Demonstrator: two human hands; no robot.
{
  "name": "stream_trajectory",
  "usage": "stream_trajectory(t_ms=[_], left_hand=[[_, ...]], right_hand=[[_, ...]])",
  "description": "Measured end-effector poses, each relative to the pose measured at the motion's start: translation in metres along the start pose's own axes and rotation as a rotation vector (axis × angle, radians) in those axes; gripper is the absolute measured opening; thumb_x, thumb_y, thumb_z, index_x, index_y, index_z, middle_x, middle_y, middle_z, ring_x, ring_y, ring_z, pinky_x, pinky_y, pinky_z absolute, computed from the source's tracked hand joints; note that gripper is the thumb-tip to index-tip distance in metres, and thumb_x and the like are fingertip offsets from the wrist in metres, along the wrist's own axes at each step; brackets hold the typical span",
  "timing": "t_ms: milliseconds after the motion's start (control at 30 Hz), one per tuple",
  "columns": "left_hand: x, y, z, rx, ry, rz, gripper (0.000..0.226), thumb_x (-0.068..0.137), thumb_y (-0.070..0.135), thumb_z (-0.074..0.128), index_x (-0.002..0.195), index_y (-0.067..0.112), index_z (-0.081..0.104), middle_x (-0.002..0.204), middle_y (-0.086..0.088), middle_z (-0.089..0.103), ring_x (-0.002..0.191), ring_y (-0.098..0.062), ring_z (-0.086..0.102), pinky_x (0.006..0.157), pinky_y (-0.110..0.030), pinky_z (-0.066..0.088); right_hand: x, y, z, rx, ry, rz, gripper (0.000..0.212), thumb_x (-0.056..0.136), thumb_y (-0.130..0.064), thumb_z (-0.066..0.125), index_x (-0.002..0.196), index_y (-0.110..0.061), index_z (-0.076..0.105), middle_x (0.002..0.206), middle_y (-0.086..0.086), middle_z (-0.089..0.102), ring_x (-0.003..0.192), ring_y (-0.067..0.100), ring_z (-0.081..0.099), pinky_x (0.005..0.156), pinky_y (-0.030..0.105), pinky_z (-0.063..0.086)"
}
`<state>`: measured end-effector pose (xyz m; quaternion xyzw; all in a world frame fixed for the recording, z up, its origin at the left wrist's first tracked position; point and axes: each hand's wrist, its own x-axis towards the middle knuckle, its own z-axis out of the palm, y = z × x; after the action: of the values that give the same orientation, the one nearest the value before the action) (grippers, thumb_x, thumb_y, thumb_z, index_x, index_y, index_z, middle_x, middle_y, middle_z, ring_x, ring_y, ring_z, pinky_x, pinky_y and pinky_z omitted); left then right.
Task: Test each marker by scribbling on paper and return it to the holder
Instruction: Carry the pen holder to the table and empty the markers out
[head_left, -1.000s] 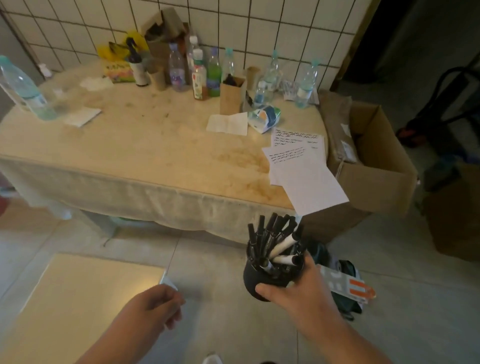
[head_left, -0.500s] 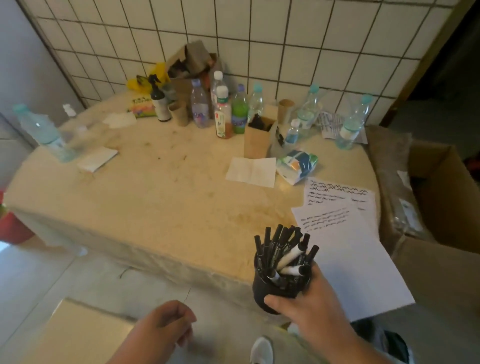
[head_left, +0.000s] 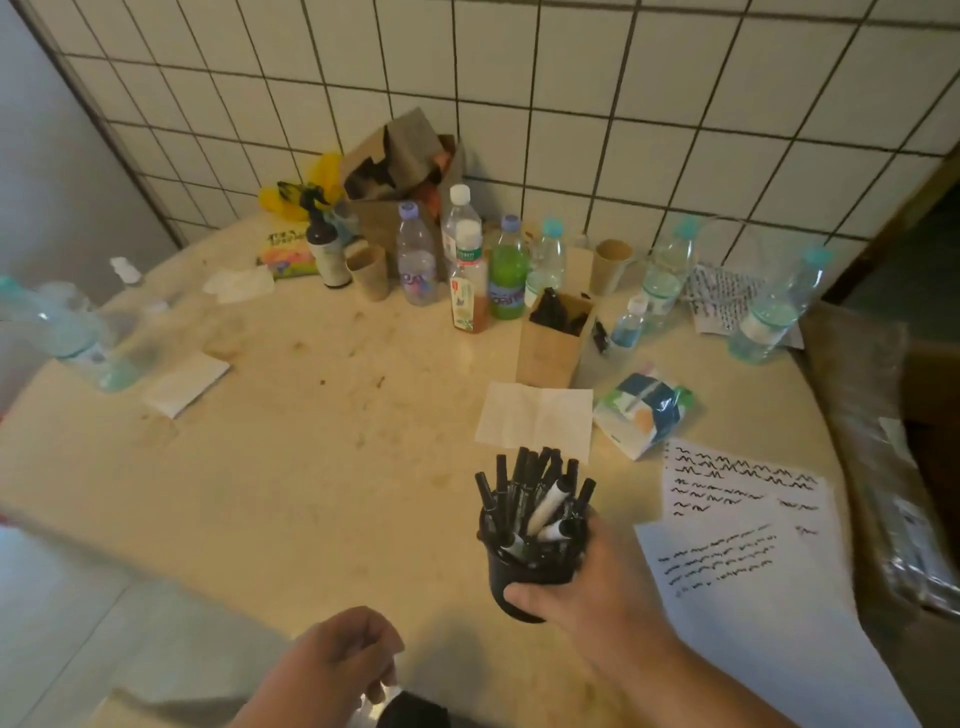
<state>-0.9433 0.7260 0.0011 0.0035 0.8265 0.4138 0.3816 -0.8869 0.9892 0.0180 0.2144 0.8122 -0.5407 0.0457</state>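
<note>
My right hand (head_left: 587, 587) wraps its fingers (head_left: 524, 592) round the black holder (head_left: 524, 577), carried upright above the desk's (head_left: 311, 467) near edge so the markers (head_left: 535, 493) stay in, caps up and fanned slightly. Scribbled paper (head_left: 769, 587) lies rightward. Left hand (head_left: 332, 670): fingers loosely curled, apparently empty.

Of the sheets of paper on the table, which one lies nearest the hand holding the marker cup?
The lower white sheet, right beside the right hand gripping the black holder. It has small faint scribble lines; the sheet with bold squiggles lies farther back.
</note>
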Motion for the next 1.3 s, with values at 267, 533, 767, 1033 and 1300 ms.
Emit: stream_trajectory(t_ms=[267,533,767,1033,1300], left_hand=[[0.105,0.022,-0.079,0.122,-0.093,0.090,0.027,0.090,0.007,0.060,0.077,0.029,0.068,0.074,-0.004,0.075,0.061,-0.012,0.064,0.062,-0.025,0.046],[0.142,0.002,-0.138,0.135,-0.131,0.073,0.023,0.090,0.013,0.060,0.083,0.035,0.064,0.077,0.003,0.074,0.060,0.001,0.061,0.067,-0.019,0.047],[0.145,-0.012,-0.154,0.112,-0.077,0.089,0.017,0.092,0.016,0.062,0.076,0.022,0.064,0.068,0.008,0.071,0.057,0.002,0.055,0.062,-0.014,0.043],[0.145,-0.006,-0.154,0.048,-0.081,0.110,0.017,0.093,0.013,0.060,0.078,0.021,0.065,0.070,0.008,0.071,0.063,0.000,0.058,0.069,-0.017,0.047],[0.138,-0.017,-0.152,0.013,-0.072,0.097,0.023,0.090,0.013,0.062,0.080,0.034,0.064,0.073,0.005,0.071,0.065,-0.002,0.061,0.073,-0.021,0.050]], right_hand=[[0.097,-0.037,0.040,-0.159,0.066,0.102,0.063,0.059,-0.034,0.090,0.114,-0.039,0.060,0.095,-0.025,0.069,0.087,-0.023,0.055,0.068,0.000,0.040],[0.189,-0.053,0.100,-0.255,0.025,0.200,0.091,0.053,-0.041,0.089,0.133,-0.040,0.046,0.123,-0.018,0.059,0.111,0.004,0.058,0.091,0.025,0.047],[0.235,-0.077,0.134,-0.605,-0.046,0.135,0.088,0.054,-0.046,0.082,0.132,-0.032,0.045,0.120,-0.004,0.055,0.110,0.022,0.060,0.095,0.040,0.052],[0.269,-0.101,0.143,-0.865,-0.144,0.088,0.078,0.070,-0.047,0.075,0.136,-0.028,0.038,0.125,0.003,0.047,0.115,0.027,0.051,0.098,0.040,0.046],[0.282,-0.110,0.156,-1.072,-0.213,-0.002,0.072,0.072,-0.048,0.071,0.132,-0.027,0.037,0.120,0.005,0.045,0.109,0.026,0.053,0.090,0.040,0.046]])
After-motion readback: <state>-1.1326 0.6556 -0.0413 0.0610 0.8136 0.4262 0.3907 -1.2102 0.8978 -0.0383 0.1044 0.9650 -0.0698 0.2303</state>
